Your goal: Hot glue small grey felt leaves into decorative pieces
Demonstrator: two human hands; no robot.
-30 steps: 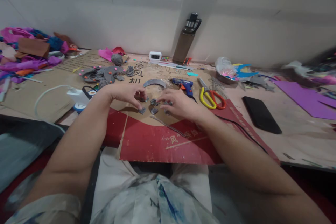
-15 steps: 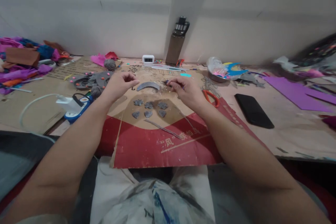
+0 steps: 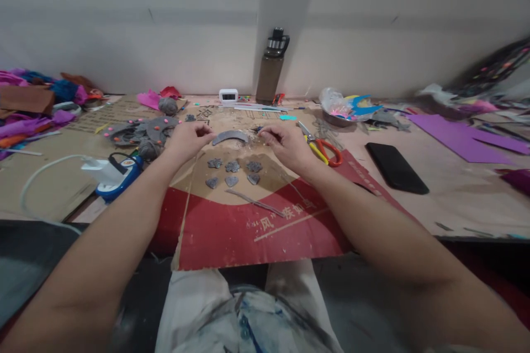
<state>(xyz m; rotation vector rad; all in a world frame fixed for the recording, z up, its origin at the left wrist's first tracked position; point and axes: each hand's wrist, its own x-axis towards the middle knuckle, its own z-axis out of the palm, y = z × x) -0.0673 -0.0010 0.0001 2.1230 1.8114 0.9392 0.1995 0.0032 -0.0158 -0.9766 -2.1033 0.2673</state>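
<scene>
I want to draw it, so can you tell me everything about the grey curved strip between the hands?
The strip is grey, narrow and plain, bowed like a rainbow with its ends toward the person. It looks like soft sheet, perhaps felt or foam. It lies on the brown part of the cardboard, in one piece. The left hand is by its left end; I can't tell if they touch.

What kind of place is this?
Probably a craft workbench, maybe in a small workshop: scissors with red and yellow handles, small grey cut-out pieces in rows on cardboard, and a heap of coloured scraps at far left.
</scene>
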